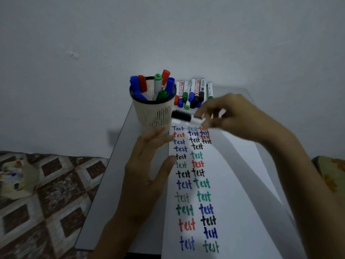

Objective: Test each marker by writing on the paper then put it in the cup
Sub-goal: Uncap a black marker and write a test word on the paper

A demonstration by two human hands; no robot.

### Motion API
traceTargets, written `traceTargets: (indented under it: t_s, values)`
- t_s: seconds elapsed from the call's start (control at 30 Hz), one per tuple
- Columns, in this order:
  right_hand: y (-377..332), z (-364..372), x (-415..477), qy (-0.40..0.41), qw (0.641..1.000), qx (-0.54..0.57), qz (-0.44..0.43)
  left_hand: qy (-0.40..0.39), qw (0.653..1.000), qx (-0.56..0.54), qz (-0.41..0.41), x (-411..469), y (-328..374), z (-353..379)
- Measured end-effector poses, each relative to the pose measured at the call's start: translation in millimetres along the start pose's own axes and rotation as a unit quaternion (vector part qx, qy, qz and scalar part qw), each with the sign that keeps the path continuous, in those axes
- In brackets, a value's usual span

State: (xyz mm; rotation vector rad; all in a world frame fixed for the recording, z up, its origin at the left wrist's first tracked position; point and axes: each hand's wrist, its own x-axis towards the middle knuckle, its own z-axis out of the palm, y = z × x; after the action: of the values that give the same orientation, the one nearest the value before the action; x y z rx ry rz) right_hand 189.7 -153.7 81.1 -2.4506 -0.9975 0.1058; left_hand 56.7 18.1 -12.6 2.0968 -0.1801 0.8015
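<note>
A cream slotted cup [154,114] stands at the table's far left and holds several blue, red and green markers. Just right of it, my right hand [237,116] grips a black-capped marker [183,116], held level above the top of the paper [233,193]. The white paper carries columns of the word "test" in blue, red, green and black. My left hand [147,165] hovers with spread fingers at the paper's left edge, just below the cup, holding nothing. Several more markers [194,93] lie in a row at the table's far edge, behind the cup.
The small grey table [104,199] stands against a pale wall. A patterned brown and cream floor lies to the left, with a crumpled stained cloth or paper [16,178] on it. A yellowish patterned fabric [330,174] shows at the right edge.
</note>
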Motion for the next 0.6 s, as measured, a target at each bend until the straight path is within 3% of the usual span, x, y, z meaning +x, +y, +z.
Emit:
traceTargets:
  t_s: [0.1, 0.2, 0.27, 0.4, 0.6]
  values:
    - [2.2, -27.1, 23.1, 0.205, 0.973, 0.105, 0.001, -0.110, 0.989, 0.039, -0.093, -6.2, -10.4, 6.3]
    - [-13.8, -40.9, 53.6, 0.322, 0.921, 0.214, -0.044, -0.199, 0.968, 0.145, -0.054, -12.9, -20.0, 11.3]
    - [-31.3, -39.7, 77.7, 0.316, 0.914, 0.236, -0.090, -0.212, 0.964, 0.154, -0.048, -12.1, -21.1, 10.7]
    - [-56.0, -15.7, 111.5, 0.232, 0.948, 0.159, -0.148, -0.210, 0.965, 0.149, -0.045, -11.1, -22.0, 9.8]
    - [-54.0, 4.1, 121.5, 0.195, 0.966, 0.060, -0.159, -0.209, 0.965, 0.149, -0.044, -12.1, -24.5, 10.5]
